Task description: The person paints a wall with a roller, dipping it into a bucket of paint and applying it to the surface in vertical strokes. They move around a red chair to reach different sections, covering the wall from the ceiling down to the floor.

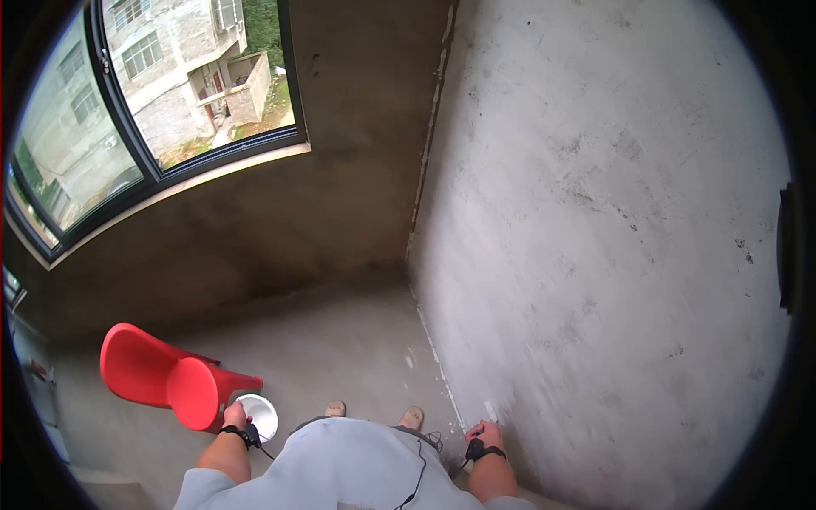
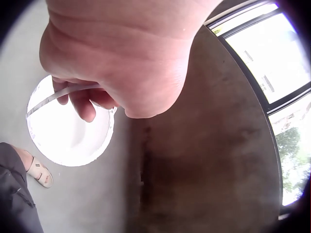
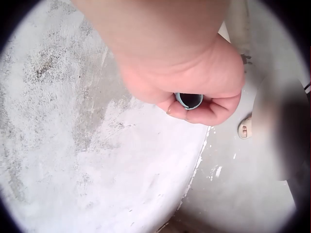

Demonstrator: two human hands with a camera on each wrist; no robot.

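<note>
At the lower left of the head view, the person's left hand (image 1: 235, 416) holds a round white bucket (image 1: 264, 416). In the left wrist view, its grip is curled round the bucket's thin, pale handle (image 2: 75, 88), and the fingers hang over the upper part of the opening. The inside is so bright that its contents cannot be told. A glossy red plastic chair (image 1: 191, 387) stands just up and left of the bucket, on the grey concrete floor (image 1: 323, 348).

At the lower centre-right of the head view, the right hand (image 1: 484, 433) is close to the grey-white plastered wall (image 1: 595, 238). In the right wrist view, its grip is closed round a round, hollow tube with a bluish rim (image 3: 189, 101), whose dark open end shows between palm and fingers, right of the upper centre. A short white strip (image 1: 490, 408) shows just above this hand in the head view; whether it joins the tube cannot be told.

Each wrist wears a black strap (image 1: 249, 435). Between the hands, at the bottom of the head view, are a pale grey shirt (image 1: 348, 467) with a thin dark cable (image 1: 422, 463) across it, and two feet in beige sandals (image 1: 412, 417). A dark-framed window (image 1: 126, 115) fills the upper left, beside a shadowed brown-grey wall (image 1: 365, 127).
</note>
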